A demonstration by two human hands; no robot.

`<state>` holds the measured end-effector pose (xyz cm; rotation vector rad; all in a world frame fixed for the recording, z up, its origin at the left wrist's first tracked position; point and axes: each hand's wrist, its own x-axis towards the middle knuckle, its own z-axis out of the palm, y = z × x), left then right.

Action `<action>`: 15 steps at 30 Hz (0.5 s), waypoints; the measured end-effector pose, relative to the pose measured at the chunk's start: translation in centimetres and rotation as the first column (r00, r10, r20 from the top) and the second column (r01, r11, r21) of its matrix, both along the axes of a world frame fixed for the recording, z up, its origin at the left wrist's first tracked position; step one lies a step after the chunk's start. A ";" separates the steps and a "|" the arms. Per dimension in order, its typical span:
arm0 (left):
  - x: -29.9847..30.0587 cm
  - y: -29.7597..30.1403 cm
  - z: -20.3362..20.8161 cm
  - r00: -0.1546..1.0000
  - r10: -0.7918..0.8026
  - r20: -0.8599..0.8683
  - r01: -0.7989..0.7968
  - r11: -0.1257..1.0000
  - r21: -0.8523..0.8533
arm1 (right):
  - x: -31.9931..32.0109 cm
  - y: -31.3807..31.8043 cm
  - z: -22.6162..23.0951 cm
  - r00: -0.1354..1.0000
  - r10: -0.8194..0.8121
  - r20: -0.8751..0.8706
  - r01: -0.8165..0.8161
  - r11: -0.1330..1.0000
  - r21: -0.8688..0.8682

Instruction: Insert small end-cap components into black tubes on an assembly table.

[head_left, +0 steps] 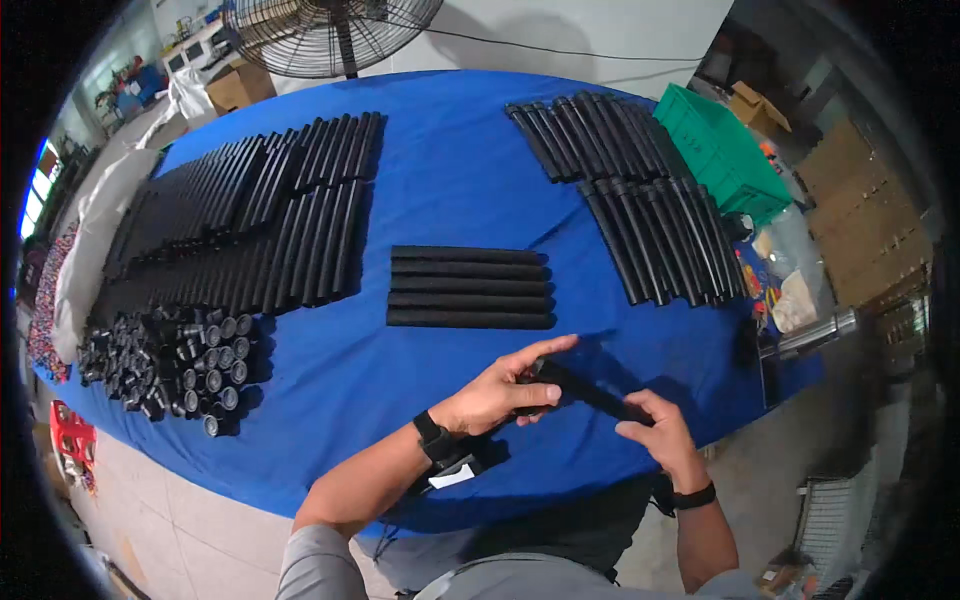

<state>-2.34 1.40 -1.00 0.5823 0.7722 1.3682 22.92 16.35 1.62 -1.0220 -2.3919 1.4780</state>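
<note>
A black tube [597, 393] slants between my hands over the near part of the blue cloth. My left hand [497, 388] is closed at its upper left end, thumb bent and index finger stretched out; whether a cap is also in these fingers I cannot make out. At the tube's lower right end, my right hand [661, 432] grips it between thumb and fingers. Several black tubes [468, 285] lie side by side just beyond my left hand. A heap of small black caps [165, 365] with round ends lies at the left.
Rows of black tubes [245, 215] cover the left of the blue-clothed table [445, 170]. More tubes [625, 195], with collared ends, lie at the right. Past them stands a green crate [722, 150]. A metal bar device [815, 333] sits by the right edge, a fan [335, 35] behind.
</note>
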 end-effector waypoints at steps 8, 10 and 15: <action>0.5 -1.1 -1.6 0.988 -0.102 0.115 0.076 0.975 0.210 | -2.2 -3.0 0.0 0.972 0.236 -0.007 -0.221 0.923 0.315; 0.3 -0.9 -1.2 0.985 -0.119 0.126 0.086 0.967 0.239 | -2.5 -3.3 -0.2 0.985 0.165 0.047 -0.171 0.942 0.290; 0.3 -1.1 -1.4 0.947 -0.245 0.208 0.169 0.930 0.326 | -1.2 -0.8 -1.2 0.982 0.188 -0.016 -0.189 0.980 -0.056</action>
